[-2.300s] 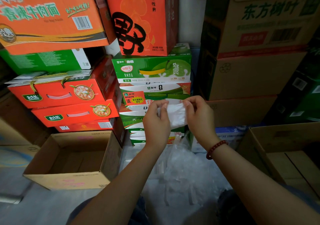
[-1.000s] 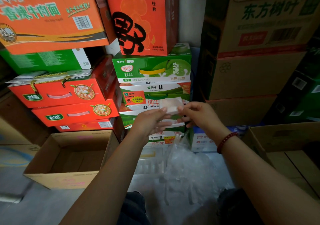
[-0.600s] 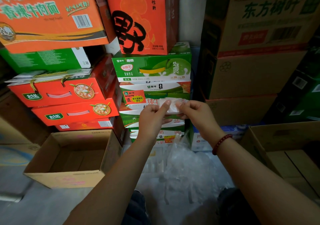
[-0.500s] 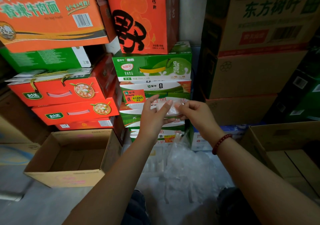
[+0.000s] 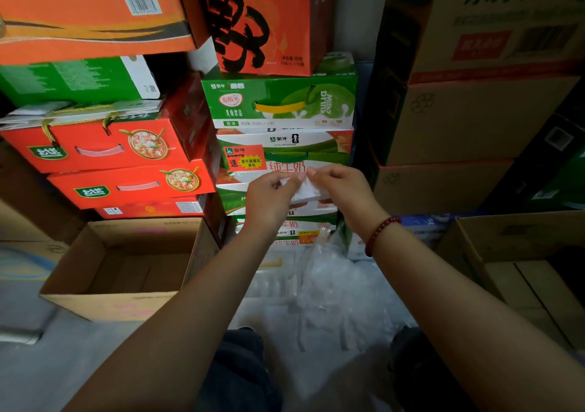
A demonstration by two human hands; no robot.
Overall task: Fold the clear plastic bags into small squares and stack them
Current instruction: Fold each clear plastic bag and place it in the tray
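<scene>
Backdrop was a wall of stacked cartons: big brown cardboard boxes (image 5: pixel 468 117) filled the right side, an orange carton with a barcode (image 5: pixel 88 12) sat top left, and a red-orange box with a large black character (image 5: pixel 262 22) stood upright at top centre. Under that one sat a green milk-drink case (image 5: pixel 281 101), then a stack of green-and-white milk cases (image 5: pixel 285 148) directly behind the hands. Left of that stack were two red gift boxes (image 5: pixel 104 148) with bowl pictures, one on top of the other, the upper one with rope handles. An open brown box (image 5: pixel 126 269) sat on the floor at lower left; another open box (image 5: pixel 519 269) sat at lower right. Between the two arms, low and centre, lay a loose heap of clear plastic bags (image 5: pixel 335 288), crumpled, on a pale surface. Both forearms reached forward and up from the bottom edge. The right wrist carried a red bead bracelet (image 5: pixel 380 234). The left hand (image 5: pixel 269 199) and right hand (image 5: pixel 342 190) met in front of the milk cases, held above and apart from the heap. Between them was the folded bag (image 5: pixel 308 190), a small whitish flat packet, raised in the air. Left thumb and fingers were curled, pinching its left edge; right fingertips pinched its upper right edge, the remaining fingers bent inward. How many folds it had couldn't be told; that area was blurred.
</scene>
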